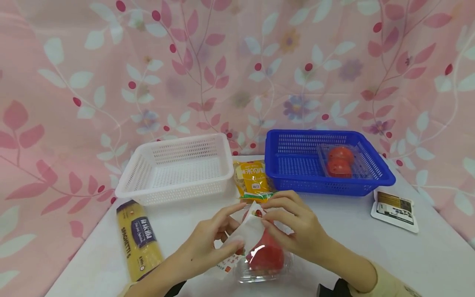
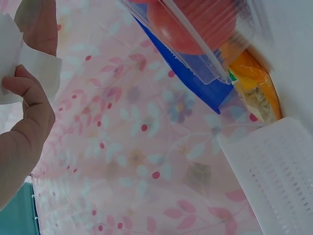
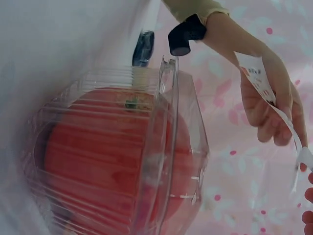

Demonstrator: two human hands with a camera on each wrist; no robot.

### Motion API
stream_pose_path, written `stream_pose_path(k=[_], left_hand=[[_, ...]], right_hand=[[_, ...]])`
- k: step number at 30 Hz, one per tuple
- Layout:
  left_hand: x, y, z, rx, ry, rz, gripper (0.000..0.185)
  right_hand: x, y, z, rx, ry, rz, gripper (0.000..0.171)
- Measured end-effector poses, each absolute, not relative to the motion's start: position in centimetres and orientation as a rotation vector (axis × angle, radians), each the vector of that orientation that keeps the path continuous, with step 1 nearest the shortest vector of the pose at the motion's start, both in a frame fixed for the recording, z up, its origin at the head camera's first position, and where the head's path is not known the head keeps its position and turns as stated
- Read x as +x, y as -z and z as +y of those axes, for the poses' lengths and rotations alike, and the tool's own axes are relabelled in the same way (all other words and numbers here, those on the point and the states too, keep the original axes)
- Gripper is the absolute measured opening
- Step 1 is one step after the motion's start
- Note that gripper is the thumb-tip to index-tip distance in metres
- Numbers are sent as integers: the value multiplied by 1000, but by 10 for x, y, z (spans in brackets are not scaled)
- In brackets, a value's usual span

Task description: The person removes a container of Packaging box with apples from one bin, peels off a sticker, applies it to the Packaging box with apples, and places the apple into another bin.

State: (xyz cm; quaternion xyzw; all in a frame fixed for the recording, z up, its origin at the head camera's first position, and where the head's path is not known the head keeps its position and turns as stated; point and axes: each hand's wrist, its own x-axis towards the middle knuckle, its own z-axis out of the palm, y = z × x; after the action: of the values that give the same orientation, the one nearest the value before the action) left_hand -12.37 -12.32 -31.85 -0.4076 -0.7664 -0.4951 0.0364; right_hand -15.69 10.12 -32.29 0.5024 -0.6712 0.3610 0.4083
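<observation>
With our left hand (image 1: pixel 208 243) and right hand (image 1: pixel 297 229), fingers pinching, we hold a white label (image 1: pixel 248 231) above the clear tomato box (image 1: pixel 265 264) on the worktop (image 1: pixel 345 231).

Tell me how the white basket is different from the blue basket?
The white basket is white and sits on the left; the blue basket is blue and sits on the right. The white basket shows nothing inside, while the blue basket holds a clear box of tomatoes. Both are holed plastic baskets of like shape, standing upright at the far side of the table.
</observation>
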Motion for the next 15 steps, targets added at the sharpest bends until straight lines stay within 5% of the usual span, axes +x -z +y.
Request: stream_pose_path(k=[6, 10, 15], left_hand=[[-118, 318, -128, -1209, 1412, -2434, 62], [-114, 318, -130, -1153, 1369, -2514, 57], [-112, 322, -133, -1119, 1277, -2514, 50]], right_hand=[[-163, 328, 108, 1172, -1171, -1885, 2], [-164, 329, 113, 1067, -1298, -2044, 14], [-167, 330, 115, 1034, -1338, -2075, 7]])
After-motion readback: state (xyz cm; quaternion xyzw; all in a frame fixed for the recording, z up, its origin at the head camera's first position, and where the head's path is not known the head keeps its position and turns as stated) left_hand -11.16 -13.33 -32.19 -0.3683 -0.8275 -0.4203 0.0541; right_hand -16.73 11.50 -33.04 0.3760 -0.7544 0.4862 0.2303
